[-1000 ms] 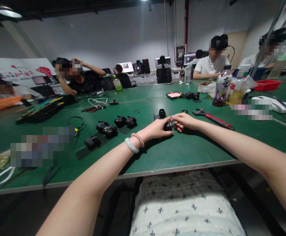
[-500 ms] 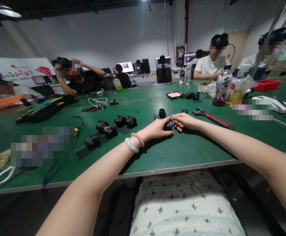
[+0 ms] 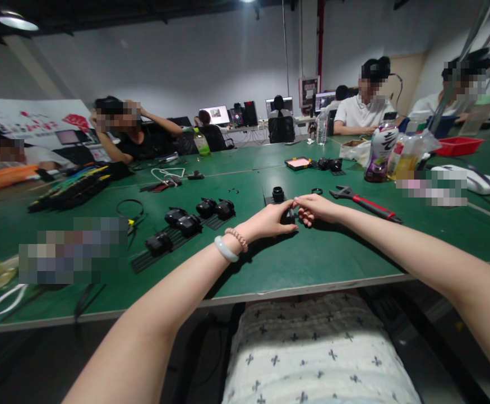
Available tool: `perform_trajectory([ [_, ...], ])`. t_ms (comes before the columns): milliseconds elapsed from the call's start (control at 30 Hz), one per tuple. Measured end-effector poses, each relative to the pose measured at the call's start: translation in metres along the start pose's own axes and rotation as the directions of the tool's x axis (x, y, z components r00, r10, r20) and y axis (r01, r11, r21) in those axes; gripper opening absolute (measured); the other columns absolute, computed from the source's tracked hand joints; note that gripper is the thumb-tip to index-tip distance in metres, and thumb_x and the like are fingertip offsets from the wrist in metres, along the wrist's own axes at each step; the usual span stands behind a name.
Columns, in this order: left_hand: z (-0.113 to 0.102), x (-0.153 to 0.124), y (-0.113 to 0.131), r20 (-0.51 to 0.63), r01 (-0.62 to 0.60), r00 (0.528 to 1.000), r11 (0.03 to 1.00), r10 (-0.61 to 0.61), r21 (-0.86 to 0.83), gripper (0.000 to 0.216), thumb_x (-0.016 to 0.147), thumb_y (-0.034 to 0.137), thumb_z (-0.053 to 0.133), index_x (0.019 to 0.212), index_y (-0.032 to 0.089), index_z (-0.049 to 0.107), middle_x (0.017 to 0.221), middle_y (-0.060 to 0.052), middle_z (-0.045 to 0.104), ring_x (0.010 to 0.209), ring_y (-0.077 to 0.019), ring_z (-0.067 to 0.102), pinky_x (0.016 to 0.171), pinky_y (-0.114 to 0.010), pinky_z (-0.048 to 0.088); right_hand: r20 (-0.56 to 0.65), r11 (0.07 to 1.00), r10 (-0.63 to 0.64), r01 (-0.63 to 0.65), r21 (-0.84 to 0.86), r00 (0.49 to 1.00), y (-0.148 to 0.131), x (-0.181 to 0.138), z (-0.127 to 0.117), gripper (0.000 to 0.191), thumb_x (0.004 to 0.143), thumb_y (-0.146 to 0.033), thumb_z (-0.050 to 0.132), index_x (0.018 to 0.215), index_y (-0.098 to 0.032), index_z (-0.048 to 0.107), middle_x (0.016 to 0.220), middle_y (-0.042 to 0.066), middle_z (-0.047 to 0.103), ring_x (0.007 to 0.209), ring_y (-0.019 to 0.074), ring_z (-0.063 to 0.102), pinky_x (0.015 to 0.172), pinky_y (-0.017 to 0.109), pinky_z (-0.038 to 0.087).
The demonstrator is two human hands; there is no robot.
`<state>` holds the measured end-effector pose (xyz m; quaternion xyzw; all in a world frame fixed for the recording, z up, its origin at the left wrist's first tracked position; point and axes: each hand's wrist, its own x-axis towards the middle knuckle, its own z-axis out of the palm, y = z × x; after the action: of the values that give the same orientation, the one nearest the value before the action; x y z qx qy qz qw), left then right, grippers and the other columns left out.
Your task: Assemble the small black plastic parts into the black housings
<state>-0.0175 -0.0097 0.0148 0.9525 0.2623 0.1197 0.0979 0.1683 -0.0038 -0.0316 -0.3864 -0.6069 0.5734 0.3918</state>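
My left hand (image 3: 272, 220), with a bead bracelet and a pale bangle at its wrist, is closed around a black plastic part (image 3: 287, 214) on the green table. Much of that part is hidden by the fingers. Against its right side, the fingertips of my right hand (image 3: 315, 207) are pinched together; what they hold, if anything, is too small to make out. A black round-topped piece (image 3: 277, 194) stands just beyond my left hand. Right of it lies a small black ring (image 3: 317, 191). An adjustable wrench (image 3: 366, 203) with red-and-black handles rests beyond my right forearm.
Several black assemblies on slotted plates (image 3: 181, 221) lie to the left. Tiny black bits (image 3: 233, 191) are scattered behind them. Bottles (image 3: 382, 147) and a red tray (image 3: 458, 146) stand at the right. A cable bundle (image 3: 77, 184) lies far left. Other people sit around the table.
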Motion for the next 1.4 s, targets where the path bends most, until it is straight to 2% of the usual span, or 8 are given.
perform_trajectory([
  [133,0.0014,0.0005,-0.0013,-0.012,0.005,1.0,1.0,-0.005,0.025,0.059,0.069,0.039,0.053,0.122,0.017,0.036,0.083,-0.003,0.06,0.062,-0.0131,0.056,0.058,-0.022,0.038,0.003,0.993,-0.039,0.039,-0.107,0.999,0.002,-0.0004,0.0006,0.037,0.076,-0.049,0.046,0.088,-0.014,0.049,0.053,-0.004,0.047,0.04,0.0066,0.049,0.041,0.019,0.043],
  [333,0.0013,0.0009,0.0001,-0.004,0.002,1.0,0.999,-0.002,0.033,0.055,0.07,0.037,0.053,0.119,0.018,0.038,0.097,-0.006,0.059,0.08,-0.017,0.057,0.066,-0.023,0.04,0.047,0.946,-0.106,0.116,-0.303,0.993,0.0009,-0.0022,0.0024,0.041,0.076,-0.054,0.041,0.075,-0.013,0.048,0.048,-0.005,0.045,0.042,0.0067,0.047,0.043,0.018,0.039],
  [733,0.0024,0.0011,-0.0032,-0.003,-0.023,1.0,0.999,0.023,0.044,0.06,0.071,0.039,0.052,0.123,0.016,0.034,0.107,-0.008,0.057,0.09,-0.0199,0.056,0.072,-0.025,0.04,0.053,0.931,-0.114,0.125,-0.343,0.992,0.0023,-0.0009,0.0009,0.038,0.077,-0.051,0.042,0.081,-0.014,0.05,0.051,-0.004,0.047,0.044,0.007,0.047,0.042,0.018,0.039],
  [967,0.0034,0.001,-0.0047,-0.001,-0.025,1.0,0.998,0.025,0.05,0.06,0.071,0.041,0.052,0.123,0.016,0.033,0.107,-0.008,0.057,0.089,-0.0198,0.056,0.072,-0.025,0.041,0.06,0.926,-0.117,0.13,-0.354,0.991,0.0029,-0.0007,0.0006,0.037,0.078,-0.049,0.041,0.083,-0.014,0.05,0.054,-0.003,0.047,0.045,0.0068,0.048,0.042,0.017,0.04],
  [1167,0.0047,0.0018,-0.0058,-0.008,-0.017,1.0,0.998,0.018,0.059,0.06,0.071,0.04,0.052,0.123,0.018,0.033,0.108,-0.008,0.056,0.093,-0.0199,0.055,0.075,-0.026,0.041,0.073,0.894,-0.123,0.143,-0.426,0.99,0.0027,-0.0013,0.0009,0.035,0.079,-0.047,0.04,0.084,-0.013,0.049,0.055,-0.003,0.047,0.044,0.0059,0.046,0.042,0.017,0.038],
  [1400,0.0054,0.0012,-0.0061,-0.01,-0.043,0.999,0.997,0.043,0.061,0.057,0.072,0.039,0.051,0.123,0.019,0.033,0.105,-0.006,0.057,0.089,-0.0187,0.056,0.072,-0.025,0.042,0.062,0.84,-0.154,0.164,-0.517,0.986,0.0049,-0.0012,0.0015,0.033,0.081,-0.045,0.037,0.082,-0.014,0.048,0.056,-0.002,0.047,0.044,0.0059,0.045,0.042,0.016,0.036],
])
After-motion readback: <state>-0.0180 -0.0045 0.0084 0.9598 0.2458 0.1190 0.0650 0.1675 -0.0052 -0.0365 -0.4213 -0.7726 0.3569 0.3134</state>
